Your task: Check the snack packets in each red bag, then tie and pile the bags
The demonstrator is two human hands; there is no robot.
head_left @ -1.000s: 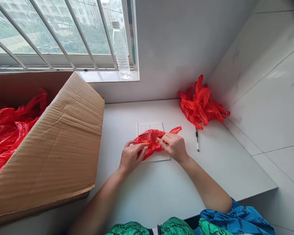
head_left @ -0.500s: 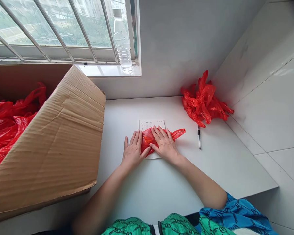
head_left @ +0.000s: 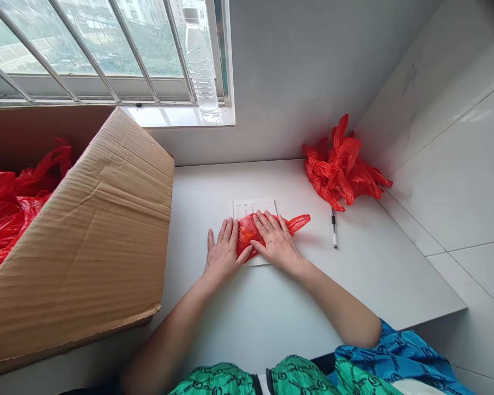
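Pressed flat now, no longer pinched up as in the earlier view: red plastic bag (head_left: 247,233) folded across the lower part of the paper sheet (head_left: 253,207), pinned under both hands. Left grip (head_left: 224,252) open, palm down, fingers spread, mostly just left of the sheet, with the thumb side lying on the bag's left end. Right grip (head_left: 278,241) likewise open and flat, fingers spread over the bag, clamped on nothing. One handle loop (head_left: 299,222) trailing past the sheet's right edge, free of both grips.

Probably very light, soft and slippery: thin, glossy, crinkled film with no stiffness of its own, likely to slide or spring open once the pressure lifts. Best held by flat pressure on the folded body, the limp loop offering little control.

Right of the sheet, a slim pen (head_left: 333,227) on the smooth white tabletop (head_left: 313,296); farther right and beyond, a crumpled bunch of red bags (head_left: 343,164). Left of the sheet, a corrugated cardboard box (head_left: 82,236) with creased flaps, more red bags (head_left: 8,214) inside. Beyond the sheet, a ribbed water bottle (head_left: 200,63) on the window sill (head_left: 177,116).
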